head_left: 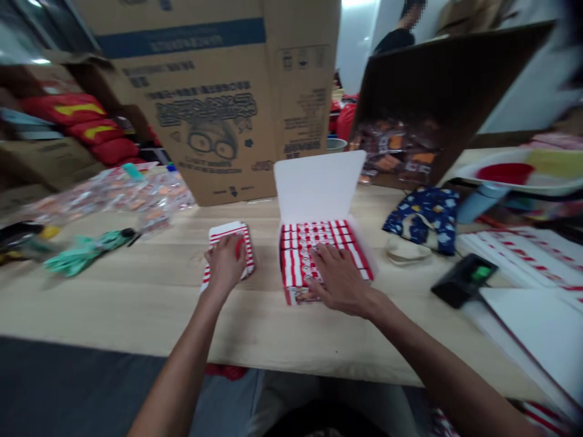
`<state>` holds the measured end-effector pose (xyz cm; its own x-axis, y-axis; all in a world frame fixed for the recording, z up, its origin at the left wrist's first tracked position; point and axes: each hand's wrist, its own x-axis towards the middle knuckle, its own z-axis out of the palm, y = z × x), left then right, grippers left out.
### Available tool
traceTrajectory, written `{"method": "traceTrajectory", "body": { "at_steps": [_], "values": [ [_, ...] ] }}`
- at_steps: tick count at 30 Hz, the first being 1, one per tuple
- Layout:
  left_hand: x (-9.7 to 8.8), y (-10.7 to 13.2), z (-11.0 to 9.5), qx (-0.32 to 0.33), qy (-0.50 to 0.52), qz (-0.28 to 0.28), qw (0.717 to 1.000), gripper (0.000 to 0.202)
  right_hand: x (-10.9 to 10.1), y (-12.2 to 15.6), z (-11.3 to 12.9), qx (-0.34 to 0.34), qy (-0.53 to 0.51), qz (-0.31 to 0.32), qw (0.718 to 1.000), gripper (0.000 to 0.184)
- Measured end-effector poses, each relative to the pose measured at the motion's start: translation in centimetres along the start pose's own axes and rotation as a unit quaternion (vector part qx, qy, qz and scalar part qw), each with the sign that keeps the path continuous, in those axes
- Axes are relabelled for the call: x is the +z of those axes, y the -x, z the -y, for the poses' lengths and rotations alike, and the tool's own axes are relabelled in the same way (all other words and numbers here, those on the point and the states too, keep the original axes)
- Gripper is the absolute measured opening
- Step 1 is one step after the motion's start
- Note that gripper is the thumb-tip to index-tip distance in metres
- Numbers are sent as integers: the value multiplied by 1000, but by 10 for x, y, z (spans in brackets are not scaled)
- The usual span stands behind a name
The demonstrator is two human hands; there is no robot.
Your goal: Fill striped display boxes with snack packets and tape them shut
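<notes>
An open red-and-white striped box point(296, 267) lies on the wooden table point(136, 303) with its white lid point(319, 182) standing up at the back. It is filled with striped packets. My right hand point(339, 279) lies flat on those packets, fingers stretched out. My left hand point(225, 261) rests on a small striped packet point(243, 240) lying on the table to the left of the box, fingers curved over it.
A large printed cardboard carton point(218, 91) stands behind. A tipped carton of snack packs point(410, 121) is at back right. Clear wrapped packs point(113, 194), a green item point(82, 252), a blue cloth point(423, 218), a black device point(464, 279) and flat box blanks point(523, 255) lie around. Another person point(401, 30) stands far back.
</notes>
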<state>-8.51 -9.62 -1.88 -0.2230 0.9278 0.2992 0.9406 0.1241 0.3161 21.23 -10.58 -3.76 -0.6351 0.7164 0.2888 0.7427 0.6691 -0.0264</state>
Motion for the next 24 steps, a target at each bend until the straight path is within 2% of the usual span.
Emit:
{"method": "traceTrajectory", "body": {
  "at_steps": [2, 4, 7, 9, 12, 17, 21, 24],
  "values": [
    [-6, -10, -30, 110, 85, -2, 990, 38, -5, -4, 0, 13, -12, 9, 1000, 59],
    [-5, -17, -60, 201, 122, 52, 971, 33, -8, -6, -1, 29, -20, 11, 999, 61],
    [4, -25, -96, 269, 33, 141, 952, 31, -10, -6, 0, 48, -34, 9, 998, 60],
    [8, -28, -109, 292, -43, 168, 941, 29, -11, -3, 0, 59, -43, 8, 997, 58],
    [7, -30, -115, 304, -115, 181, 928, 24, -11, 1, 1, 70, -53, 7, 996, 57],
    [6, -33, -114, 302, -136, 181, 926, 23, -13, 4, 2, 75, -60, 2, 995, 54],
    [14, -46, -117, 329, -133, 171, 919, 41, -18, 3, 1, 72, -71, 14, 995, 55],
    [21, -61, -121, 354, -112, 214, 903, 58, -23, 4, -5, 67, -106, 37, 991, 48]
  ]
}}
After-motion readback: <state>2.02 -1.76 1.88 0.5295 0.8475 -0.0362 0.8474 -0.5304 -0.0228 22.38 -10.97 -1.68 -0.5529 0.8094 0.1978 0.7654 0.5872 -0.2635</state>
